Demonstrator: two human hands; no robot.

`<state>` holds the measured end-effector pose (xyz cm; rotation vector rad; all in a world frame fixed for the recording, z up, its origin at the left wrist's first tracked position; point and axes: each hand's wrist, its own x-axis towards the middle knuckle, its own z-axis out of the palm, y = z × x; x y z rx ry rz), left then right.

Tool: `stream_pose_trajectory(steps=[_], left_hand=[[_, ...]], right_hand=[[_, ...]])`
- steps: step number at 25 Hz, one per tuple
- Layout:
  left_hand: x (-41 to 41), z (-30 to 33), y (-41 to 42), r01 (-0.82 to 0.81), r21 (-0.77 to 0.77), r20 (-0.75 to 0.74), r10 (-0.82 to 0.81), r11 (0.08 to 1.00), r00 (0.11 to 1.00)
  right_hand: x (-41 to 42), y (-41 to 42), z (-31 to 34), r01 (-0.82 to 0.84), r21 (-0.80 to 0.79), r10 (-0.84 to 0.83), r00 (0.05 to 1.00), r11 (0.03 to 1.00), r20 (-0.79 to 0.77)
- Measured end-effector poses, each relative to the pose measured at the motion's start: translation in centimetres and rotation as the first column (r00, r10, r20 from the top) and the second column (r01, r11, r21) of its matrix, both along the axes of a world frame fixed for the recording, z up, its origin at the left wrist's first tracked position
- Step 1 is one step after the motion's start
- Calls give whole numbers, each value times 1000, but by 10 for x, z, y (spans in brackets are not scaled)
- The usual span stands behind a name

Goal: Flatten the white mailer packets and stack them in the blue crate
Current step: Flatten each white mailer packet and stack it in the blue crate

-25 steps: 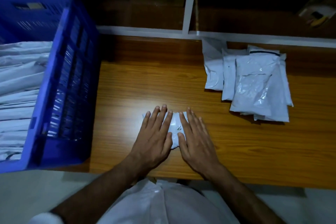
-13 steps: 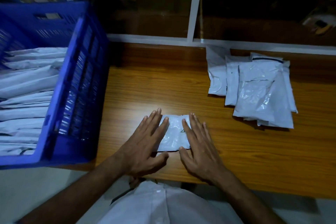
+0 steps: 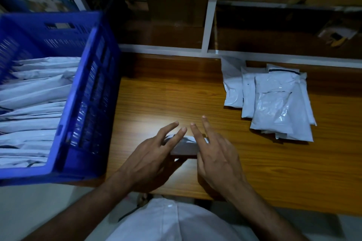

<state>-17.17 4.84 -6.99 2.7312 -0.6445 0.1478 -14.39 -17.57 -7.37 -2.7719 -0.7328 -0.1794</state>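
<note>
The step in hand looks like the pick-up: one small white packet (image 3: 185, 146) sits at the near edge of the wooden table (image 3: 166, 100), to the right of the blue crate (image 3: 78, 103), and both hands are on it. It seems already pressed flat, so the next move calls for lifting it clear of the table and carrying it left, over the crate's right wall, to lay it on the white packets (image 3: 33, 107) stacked inside.

The left hand (image 3: 150, 158) holds the packet's left end, with the thumb apparently tucked under its near edge and the fingers spread loosely over the top, the tips raised off the surface. The right hand (image 3: 215, 154) rests on the packet's right end; its fingers are straight and fanned, two pointing up and away from the table. Whether its thumb grips the packet from below I cannot tell, since the hand hides that side.

A pile of unsorted packets (image 3: 274, 101) lies on the table well to the right of the crate, waiting its turn.
</note>
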Motion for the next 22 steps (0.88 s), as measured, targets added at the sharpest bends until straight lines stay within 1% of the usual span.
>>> stream_pose_trajectory(steps=[2,3,4,5,6,7,8,10,12,15,20,22], left_hand=[[6,-6,0,-74,-36,-108,69,997,992],[8,-12,-1,-149,-39,-175,140,988,975],[10,-18,-4,-238,-10,-210,231,971,950],[11,-25,-8,-307,32,-184,307,951,934],[11,-33,-12,-332,61,-130,338,941,932],[9,-42,-16,-320,62,-100,325,945,940],[6,-50,-19,-284,49,-110,288,958,951],[1,-63,-21,-228,2,-169,225,974,960],[1,-70,-21,-240,-30,-221,228,970,948],[3,-70,-20,-255,-29,-232,242,967,942],[5,-71,-22,-276,-25,-253,262,961,931],[5,-69,-22,-292,-20,-236,279,956,931]], right_hand=[[11,1,0,7,-35,-7,1000,999,2],[19,2,-5,35,-53,-35,999,998,5],[25,3,-12,67,-81,-67,998,994,3],[28,5,-20,94,-106,-96,995,990,-12],[28,9,-29,108,-108,-113,993,988,-42],[24,13,-37,114,-80,-120,989,990,-80],[17,18,-46,109,-39,-113,987,993,-118],[3,25,-59,69,16,-65,986,998,-156],[0,27,-66,62,40,-55,985,997,-162],[6,29,-68,73,33,-67,986,997,-151],[9,28,-71,42,16,-39,985,999,-169],[12,28,-72,14,22,-11,987,1000,-158]])
